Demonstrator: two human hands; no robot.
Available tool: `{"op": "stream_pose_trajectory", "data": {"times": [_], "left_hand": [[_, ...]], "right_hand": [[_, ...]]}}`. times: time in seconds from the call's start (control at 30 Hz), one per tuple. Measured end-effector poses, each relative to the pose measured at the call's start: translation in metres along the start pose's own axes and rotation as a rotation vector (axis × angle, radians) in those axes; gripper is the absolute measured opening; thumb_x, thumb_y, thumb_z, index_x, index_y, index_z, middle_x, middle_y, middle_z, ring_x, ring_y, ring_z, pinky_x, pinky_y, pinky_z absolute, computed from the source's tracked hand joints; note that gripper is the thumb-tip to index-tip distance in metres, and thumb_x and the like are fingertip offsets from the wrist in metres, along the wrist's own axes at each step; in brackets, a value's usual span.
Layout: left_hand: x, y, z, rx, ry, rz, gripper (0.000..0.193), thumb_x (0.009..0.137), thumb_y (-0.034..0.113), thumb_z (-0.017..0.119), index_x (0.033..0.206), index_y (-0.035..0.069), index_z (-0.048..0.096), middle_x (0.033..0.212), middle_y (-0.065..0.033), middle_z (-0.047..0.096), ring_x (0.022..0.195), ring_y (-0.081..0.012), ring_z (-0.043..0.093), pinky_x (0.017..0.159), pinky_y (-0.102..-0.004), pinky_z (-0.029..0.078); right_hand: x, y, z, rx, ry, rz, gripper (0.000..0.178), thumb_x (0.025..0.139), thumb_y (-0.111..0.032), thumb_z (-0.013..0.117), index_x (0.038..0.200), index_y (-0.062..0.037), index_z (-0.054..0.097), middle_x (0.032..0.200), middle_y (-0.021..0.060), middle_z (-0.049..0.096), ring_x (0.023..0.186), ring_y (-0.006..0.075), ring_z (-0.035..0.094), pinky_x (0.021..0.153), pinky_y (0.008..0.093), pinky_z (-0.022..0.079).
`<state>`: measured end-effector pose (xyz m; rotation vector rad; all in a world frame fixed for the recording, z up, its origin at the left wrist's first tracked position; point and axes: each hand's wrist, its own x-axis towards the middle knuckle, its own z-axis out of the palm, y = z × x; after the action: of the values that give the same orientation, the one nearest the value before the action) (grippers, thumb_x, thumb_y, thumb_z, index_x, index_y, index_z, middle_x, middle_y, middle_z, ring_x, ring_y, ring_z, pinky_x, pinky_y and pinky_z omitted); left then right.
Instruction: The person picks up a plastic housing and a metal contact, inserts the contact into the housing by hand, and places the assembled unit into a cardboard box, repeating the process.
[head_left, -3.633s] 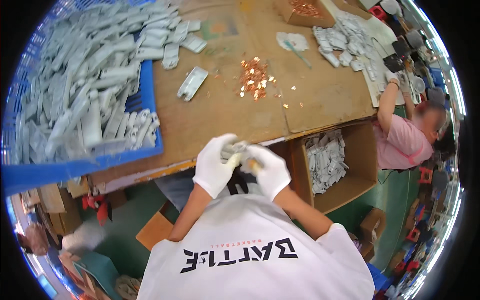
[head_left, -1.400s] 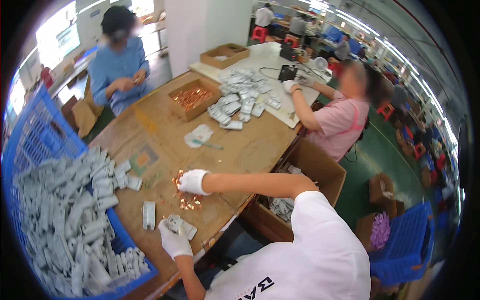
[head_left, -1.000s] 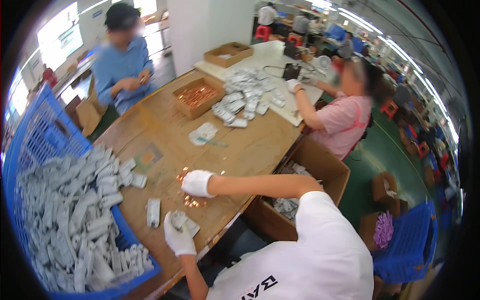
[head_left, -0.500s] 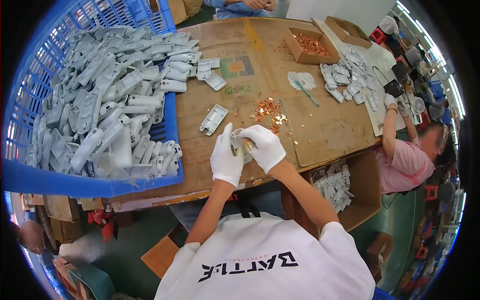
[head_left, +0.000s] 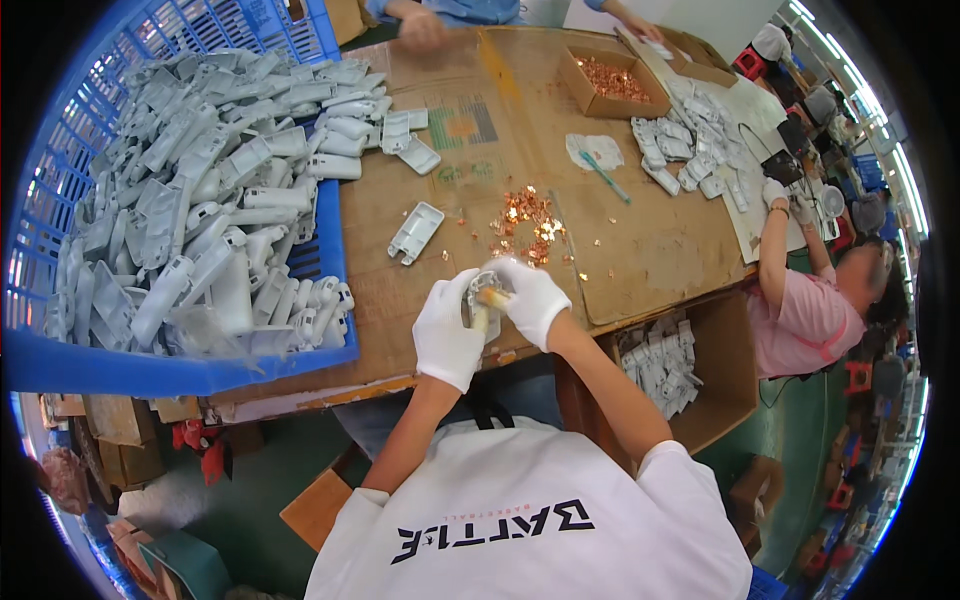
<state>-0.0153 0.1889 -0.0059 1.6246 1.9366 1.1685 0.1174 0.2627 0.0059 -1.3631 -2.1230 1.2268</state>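
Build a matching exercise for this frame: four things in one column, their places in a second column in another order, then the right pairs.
Things:
1. grey plastic part
2. copper pieces
3. blue crate
4. cardboard box

Places:
A. below the table edge, on the person's right
B. on the table's left, heaped with grey parts
C. between the left hand and right hand
D. loose pile on the table, just beyond the hands

Pairs: 1-C, 2-D, 3-B, 4-A
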Motion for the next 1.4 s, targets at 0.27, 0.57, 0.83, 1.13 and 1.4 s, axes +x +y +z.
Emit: {"op": "stream_pose_trajectory", "data": {"times": [0.27,0.57,0.83,1.13,1.4], "left_hand": [[-0.079,0.009,-0.02,-0.068,-0.307,-0.081,0.041,0.072,0.002,0.071,0.112,0.007,0.061,0.098,-0.0124,0.062,0.089,-0.0294,0.064,0.078,-0.0333,0.052],[-0.109,0.017,-0.016,-0.076,-0.592,-0.127,0.023,0.079,-0.001,0.062,0.101,0.007,0.064,0.093,-0.0143,0.064,0.083,-0.0335,0.064,0.072,-0.0349,0.052],[-0.099,0.012,0.0,-0.22,-0.458,-0.052,0.012,0.077,0.001,0.061,0.085,0.009,0.066,0.083,-0.0131,0.065,0.078,-0.0327,0.064,0.07,-0.0368,0.052],[0.02,0.034,-0.001,-0.31,-0.194,0.096,0.04,0.08,0.0,0.064,0.119,0.002,0.056,0.106,-0.0168,0.063,0.097,-0.0264,0.064,0.085,-0.0338,0.051],[0.2,-0.033,0.027,0.718,-0.013,-0.374,0.026,0.09,0.034,0.06,0.104,0.014,0.067,0.112,-0.0174,0.058,0.104,-0.0357,0.061,0.084,-0.044,0.054]], "right_hand": [[-0.1,0.002,0.031,0.053,-0.104,0.165,0.018,0.091,-0.018,0.057,0.104,-0.0048,0.058,0.088,0.0232,0.065,0.085,0.0428,0.061,0.07,0.0455,0.048],[-0.16,0.011,0.04,-0.051,-0.148,0.372,0.013,0.091,-0.016,0.052,0.099,-0.0064,0.056,0.088,0.024,0.064,0.086,0.0436,0.06,0.07,0.0489,0.048],[-0.157,0.013,0.04,-0.212,-0.159,0.293,0.019,0.09,-0.02,0.053,0.103,-0.0065,0.052,0.086,0.0233,0.064,0.082,0.0446,0.061,0.072,0.0517,0.048],[-0.061,0.026,-0.104,-0.079,0.437,-0.003,0.026,0.081,-0.017,0.065,0.103,-0.0043,0.065,0.094,0.0158,0.068,0.086,0.0276,0.068,0.076,0.0331,0.053],[0.103,0.179,-0.306,-0.854,0.889,0.221,0.029,0.087,-0.027,0.06,0.104,-0.0039,0.064,0.104,0.0229,0.064,0.101,0.0389,0.061,0.086,0.0465,0.048]]}}
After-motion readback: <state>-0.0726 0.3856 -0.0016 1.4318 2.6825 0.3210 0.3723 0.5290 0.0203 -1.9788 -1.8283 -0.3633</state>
